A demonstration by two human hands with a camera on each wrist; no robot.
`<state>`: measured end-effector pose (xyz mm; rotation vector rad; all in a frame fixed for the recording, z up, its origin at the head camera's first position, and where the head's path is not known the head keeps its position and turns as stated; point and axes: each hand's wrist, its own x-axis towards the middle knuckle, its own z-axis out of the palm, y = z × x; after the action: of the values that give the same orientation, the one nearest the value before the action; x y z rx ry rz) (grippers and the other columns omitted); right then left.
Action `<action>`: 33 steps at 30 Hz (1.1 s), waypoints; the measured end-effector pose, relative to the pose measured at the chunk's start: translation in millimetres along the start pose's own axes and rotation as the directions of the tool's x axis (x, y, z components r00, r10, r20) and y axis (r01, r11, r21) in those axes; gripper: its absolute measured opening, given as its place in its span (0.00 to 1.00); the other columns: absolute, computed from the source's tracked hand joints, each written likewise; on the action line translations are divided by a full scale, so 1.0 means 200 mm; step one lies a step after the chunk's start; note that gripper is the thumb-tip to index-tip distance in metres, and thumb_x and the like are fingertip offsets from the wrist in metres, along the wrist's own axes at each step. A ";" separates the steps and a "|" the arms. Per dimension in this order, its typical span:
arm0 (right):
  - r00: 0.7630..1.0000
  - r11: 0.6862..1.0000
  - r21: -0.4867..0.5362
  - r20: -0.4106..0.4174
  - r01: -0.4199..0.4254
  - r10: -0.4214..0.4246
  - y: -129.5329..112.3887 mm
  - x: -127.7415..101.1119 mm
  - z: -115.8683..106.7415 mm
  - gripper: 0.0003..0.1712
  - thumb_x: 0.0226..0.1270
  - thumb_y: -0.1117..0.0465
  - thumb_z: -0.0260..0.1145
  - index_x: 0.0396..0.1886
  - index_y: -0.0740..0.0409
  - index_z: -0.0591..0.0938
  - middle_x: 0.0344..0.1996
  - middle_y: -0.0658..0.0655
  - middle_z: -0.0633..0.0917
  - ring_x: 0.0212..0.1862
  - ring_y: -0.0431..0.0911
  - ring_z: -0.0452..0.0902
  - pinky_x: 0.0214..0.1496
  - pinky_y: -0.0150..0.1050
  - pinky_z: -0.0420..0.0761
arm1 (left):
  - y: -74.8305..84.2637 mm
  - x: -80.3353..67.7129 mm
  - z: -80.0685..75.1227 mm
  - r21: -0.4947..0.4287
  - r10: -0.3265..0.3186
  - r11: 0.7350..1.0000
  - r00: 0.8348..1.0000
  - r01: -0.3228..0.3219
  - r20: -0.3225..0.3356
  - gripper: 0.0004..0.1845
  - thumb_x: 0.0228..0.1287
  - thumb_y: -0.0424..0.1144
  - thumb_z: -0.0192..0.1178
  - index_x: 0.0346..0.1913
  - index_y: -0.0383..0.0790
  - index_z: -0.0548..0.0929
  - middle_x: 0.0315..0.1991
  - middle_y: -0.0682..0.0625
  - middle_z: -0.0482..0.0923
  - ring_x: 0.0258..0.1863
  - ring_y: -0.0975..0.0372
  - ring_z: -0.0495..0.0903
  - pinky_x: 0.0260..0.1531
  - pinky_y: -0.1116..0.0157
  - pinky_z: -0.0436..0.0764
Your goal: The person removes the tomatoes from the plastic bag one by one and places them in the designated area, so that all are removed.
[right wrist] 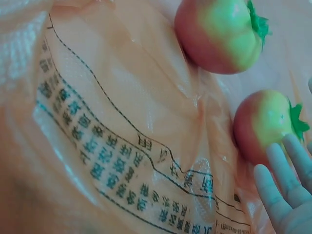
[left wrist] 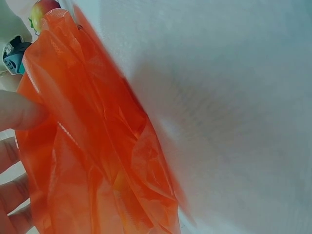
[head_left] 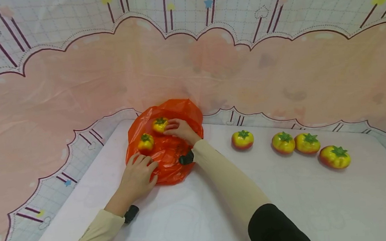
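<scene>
An orange plastic bag (head_left: 168, 154) lies on the white table (head_left: 293, 204) at its far left. Two yellow-red tomatoes (head_left: 145, 142) (head_left: 160, 124) sit in it. My right hand (head_left: 180, 129) reaches into the bag, and its straight fingers (right wrist: 282, 180) touch the farther tomato (right wrist: 265, 124); the other tomato (right wrist: 219, 34) lies just beside. My left hand (head_left: 138, 175) holds the bag's near-left edge, thumb (left wrist: 19, 112) against the orange film (left wrist: 97, 146), fingertips hidden behind it.
Several more tomatoes lie in a row on the table's right: one (head_left: 242, 139) nearest the bag, then a touching pair (head_left: 283, 142) (head_left: 307, 143), and one (head_left: 335, 156) farthest right. A pink patterned cloth (head_left: 187, 66) hangs behind the table.
</scene>
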<state>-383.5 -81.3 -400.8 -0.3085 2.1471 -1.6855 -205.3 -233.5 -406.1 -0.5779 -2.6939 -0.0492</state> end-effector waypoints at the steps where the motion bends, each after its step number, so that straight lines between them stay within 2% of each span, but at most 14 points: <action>1: 1.000 1.000 0.000 -0.020 0.005 -0.005 0.00 0.00 0.00 0.30 0.61 0.59 0.67 0.63 0.55 0.70 0.59 0.55 0.76 0.60 0.49 0.73 0.62 0.41 0.75 | 0.00 0.00 0.00 -0.002 0.000 1.000 1.000 0.000 -0.002 0.19 0.48 0.43 0.70 0.44 0.41 0.83 0.42 0.44 0.81 0.47 0.51 0.74 0.61 0.45 0.68; 4: 0.998 1.000 0.008 -0.058 0.026 -0.025 0.01 0.01 -0.02 0.30 0.60 0.60 0.67 0.62 0.57 0.71 0.60 0.57 0.76 0.60 0.50 0.73 0.63 0.42 0.75 | -0.01 0.00 0.01 -0.003 0.004 1.000 1.000 -0.004 -0.013 0.18 0.48 0.43 0.70 0.44 0.41 0.83 0.42 0.44 0.81 0.47 0.51 0.74 0.60 0.45 0.68; 7: 0.997 0.999 0.012 -0.062 0.043 -0.042 0.01 0.03 -0.02 0.31 0.60 0.61 0.67 0.62 0.59 0.70 0.61 0.58 0.74 0.62 0.52 0.72 0.64 0.43 0.74 | -0.01 -0.01 0.00 -0.001 0.006 1.000 1.000 -0.006 -0.021 0.18 0.48 0.42 0.70 0.43 0.41 0.83 0.42 0.44 0.81 0.46 0.51 0.74 0.60 0.45 0.68; 20: 0.999 0.994 -0.109 -0.044 0.026 -0.031 -0.02 0.02 -0.01 0.33 0.60 0.57 0.67 0.65 0.57 0.67 0.65 0.56 0.70 0.65 0.52 0.67 0.68 0.44 0.69 | 0.00 -0.01 -0.01 0.007 -0.009 1.000 1.000 0.009 -0.006 0.19 0.48 0.43 0.71 0.44 0.41 0.84 0.42 0.44 0.81 0.47 0.51 0.74 0.60 0.45 0.68; 33: 0.999 0.998 -0.062 -0.041 0.020 -0.022 0.00 0.02 0.01 0.33 0.60 0.59 0.67 0.65 0.57 0.68 0.63 0.58 0.72 0.63 0.53 0.70 0.66 0.44 0.71 | -0.01 -0.02 0.00 0.009 0.003 1.000 1.000 -0.003 -0.018 0.18 0.47 0.43 0.70 0.44 0.41 0.84 0.41 0.44 0.81 0.46 0.51 0.74 0.60 0.46 0.68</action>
<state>-386.2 -84.5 -401.6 -0.3171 2.2368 -1.6536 -202.6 -235.8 -406.4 -0.5763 -2.6740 -0.0414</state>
